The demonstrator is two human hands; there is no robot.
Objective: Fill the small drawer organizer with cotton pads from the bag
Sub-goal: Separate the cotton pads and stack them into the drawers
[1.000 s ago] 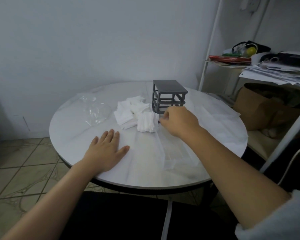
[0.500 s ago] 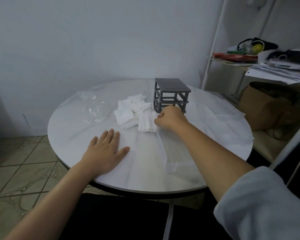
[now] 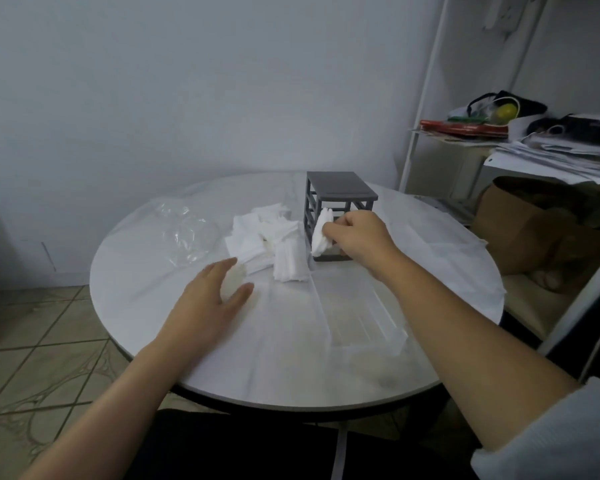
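Cotton pads (image 3: 260, 233), white and square, lie in a loose heap on a round white table (image 3: 136, 271), just left of a small dark grey plastic drawer organizer frame (image 3: 338, 216) that stands upright near the table's middle. A neater stack of the pads (image 3: 290, 261) stands at the frame's front left corner, beside the heap.

The person's right hand (image 3: 357, 237) is directly in front of the frame, its fingers curled and pinching a small bundle of pads (image 3: 321, 233). The bundle is held on edge against the frame's open front, at its left side. Whether it has entered a slot cannot be told.

A long clear plastic drawer (image 3: 357, 313) lies outside the frame on the table, running from the frame's base toward the person. Its contents cannot be made out through the clear walls.

A crumpled clear plastic bag (image 3: 184, 230) lies well left of the frame, beyond the heap.

The left hand (image 3: 208, 299) is in front and to the left of the frame, near the heap, palm down with fingers and thumb loosely spread. It is blurred, so whether it touches the table cannot be told.
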